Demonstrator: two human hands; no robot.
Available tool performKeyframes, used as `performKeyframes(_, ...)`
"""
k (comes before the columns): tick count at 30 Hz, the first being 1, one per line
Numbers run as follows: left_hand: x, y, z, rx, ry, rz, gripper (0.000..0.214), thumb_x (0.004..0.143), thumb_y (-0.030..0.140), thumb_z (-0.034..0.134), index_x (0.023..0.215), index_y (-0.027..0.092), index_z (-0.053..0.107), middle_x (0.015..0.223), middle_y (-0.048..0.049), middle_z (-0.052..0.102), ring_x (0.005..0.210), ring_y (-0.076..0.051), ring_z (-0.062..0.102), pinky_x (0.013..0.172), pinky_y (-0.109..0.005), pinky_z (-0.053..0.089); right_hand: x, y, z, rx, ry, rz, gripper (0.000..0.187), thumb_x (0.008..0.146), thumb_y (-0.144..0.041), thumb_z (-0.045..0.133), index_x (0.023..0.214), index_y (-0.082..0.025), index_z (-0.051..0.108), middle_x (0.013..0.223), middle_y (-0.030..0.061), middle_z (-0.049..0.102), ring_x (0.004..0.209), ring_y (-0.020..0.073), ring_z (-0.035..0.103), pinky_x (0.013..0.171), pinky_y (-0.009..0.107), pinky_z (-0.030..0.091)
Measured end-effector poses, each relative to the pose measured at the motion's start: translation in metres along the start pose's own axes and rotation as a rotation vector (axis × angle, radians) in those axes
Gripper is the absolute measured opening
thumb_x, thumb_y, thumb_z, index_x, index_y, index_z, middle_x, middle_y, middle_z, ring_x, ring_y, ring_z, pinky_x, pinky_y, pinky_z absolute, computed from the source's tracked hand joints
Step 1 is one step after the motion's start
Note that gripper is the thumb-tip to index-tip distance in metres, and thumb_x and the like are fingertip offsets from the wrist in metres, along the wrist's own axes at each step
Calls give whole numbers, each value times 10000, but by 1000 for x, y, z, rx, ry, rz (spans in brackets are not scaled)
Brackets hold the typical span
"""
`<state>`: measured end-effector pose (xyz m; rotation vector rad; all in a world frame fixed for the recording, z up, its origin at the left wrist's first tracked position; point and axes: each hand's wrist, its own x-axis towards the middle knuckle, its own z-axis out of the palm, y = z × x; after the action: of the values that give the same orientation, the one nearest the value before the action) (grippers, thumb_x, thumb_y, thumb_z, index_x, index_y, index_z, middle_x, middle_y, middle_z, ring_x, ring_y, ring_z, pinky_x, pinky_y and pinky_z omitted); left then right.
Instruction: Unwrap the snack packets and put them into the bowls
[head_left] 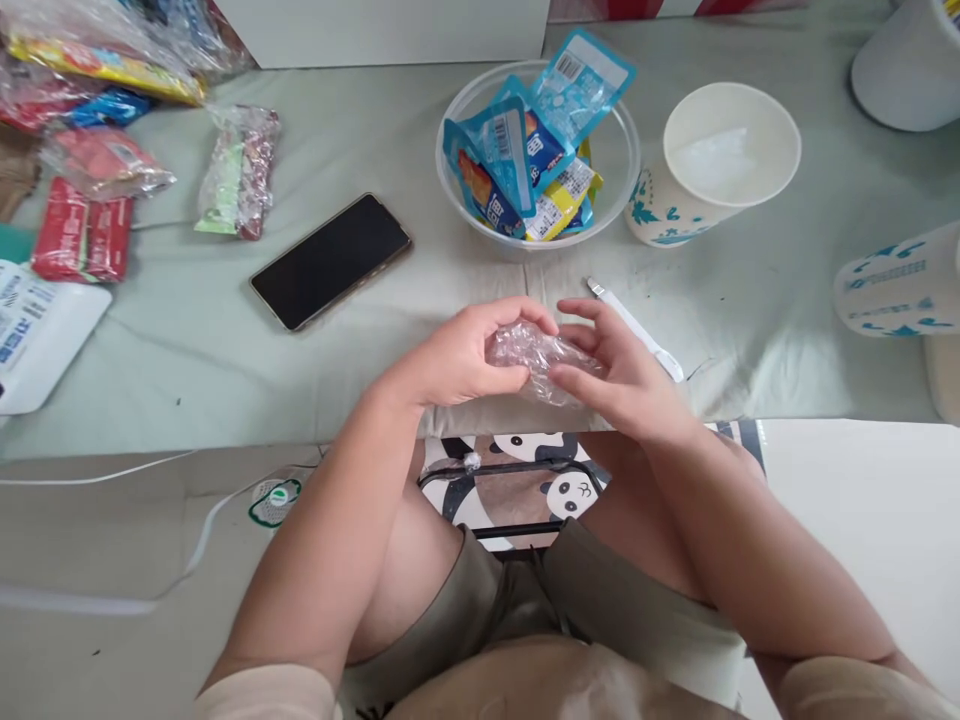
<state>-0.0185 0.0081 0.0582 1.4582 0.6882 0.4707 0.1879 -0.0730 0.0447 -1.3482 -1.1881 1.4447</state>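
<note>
Grip of the left hand (469, 350): thumb and fingers curved in a C, closed on the left end of a crumpled, clear plastic wrapper (540, 350). Grip of the right hand (622, 375): partly closed, thumb and bent fingers loosely holding the wrapper's right end, index finger extended.

Surroundings, largest to smallest: a counter covered in pale grey-green cloth (187, 370); a heap of glossy, multicoloured plastic-wrapped packets (105, 65), far left; a round, translucent plastic bowl (626, 190) holding blue and yellow pouches (581, 85), directly beyond the hands and blocking the way forward; a white paper cup with teal print (664, 220), just right of the bowl; a black, rectangular smartphone (330, 262), lying obliquely, forward and left of the left hand; a slim, white-handled cutter (637, 330), just beside the right hand on its far side, the closest obstacle.

Position and axis: the wrapper lies between the two hands, over the near part of the counter; contact with the cloth cannot be told. Its long axis runs from hand to hand, roughly along the counter's near edge, the right end slightly nearer the person.

Edges and room: the near edge passes just below the hands, crossed by both arms; open cloth extends leftward, below the smartphone, and rightward, past the cutter.
</note>
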Motion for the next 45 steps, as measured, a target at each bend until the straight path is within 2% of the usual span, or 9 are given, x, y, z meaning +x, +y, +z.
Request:
performKeyframes(3,1,2,2,-66,118,7,202,759,262,760,933,196,682,937,-20,668,823,-150,610,705,-250,495,-1,-4,2,-67,-151,116,705,821,-328,787,1421,-261,425,813,-36,661,637,148,638,562,284,496)
performKeyframes(11,12,-12,2,-84,402,26,296,737,297,833,950,223,642,910,-32,685,891,-198,653,731,-298,529,1,-4,-2,-195,-140,10,684,766,-230,738,1417,-243,527,787,-35,635,630,139,566,558,295,447)
performKeyframes(18,-6,-9,19,499,854,421,118,892,319,665,865,255,570,905,-48,645,943,-244,630,963,-432,520,2,-6,2,-238,74,17,468,803,-301,697,1258,-209,639,816,-12,673,638,144,589,601,306,467)
performKeyframes(21,-15,-7,35,644,686,533,50,897,295,654,899,255,625,950,-67,716,980,-268,670,977,-447,528,3,-9,5,-274,80,5,198,832,-354,699,950,-196,679,769,0,677,687,152,605,630,293,468)
performKeyframes(24,-13,-7,44,624,543,448,147,876,300,705,999,221,688,1175,-122,755,1164,-306,688,1069,-454,526,3,-13,6,-208,77,-37,193,843,-383,719,823,-204,649,727,-5,661,703,151,597,656,288,483)
performKeyframes(28,-5,-7,42,447,421,276,291,859,278,708,1141,210,700,1371,-108,727,1334,-305,643,1161,-441,500,4,-11,7,-97,61,-138,160,876,-374,704,848,-220,676,916,31,731,888,191,668,833,345,555)
performKeyframes(32,-3,-9,39,228,429,162,338,843,176,671,1179,208,702,1257,-62,767,1149,-237,718,1035,-366,558,6,0,9,-101,119,-173,129,881,-339,700,917,-230,640,1007,44,686,958,192,661,884,356,558)
performKeyframes(38,0,-9,37,20,394,70,357,777,180,734,1131,204,697,1099,-51,777,1034,-224,739,852,-305,593,6,10,9,-68,270,-248,513,801,-437,811,1204,-280,536,1315,82,601,1192,220,626,928,340,563)
performKeyframes(45,8,-10,38,-163,391,43,333,730,242,808,1034,189,683,914,-21,764,749,-136,710,668,-229,587,5,3,11,-77,302,-223,390,898,-578,745,866,-226,579,795,-2,626,680,116,562,629,278,475)
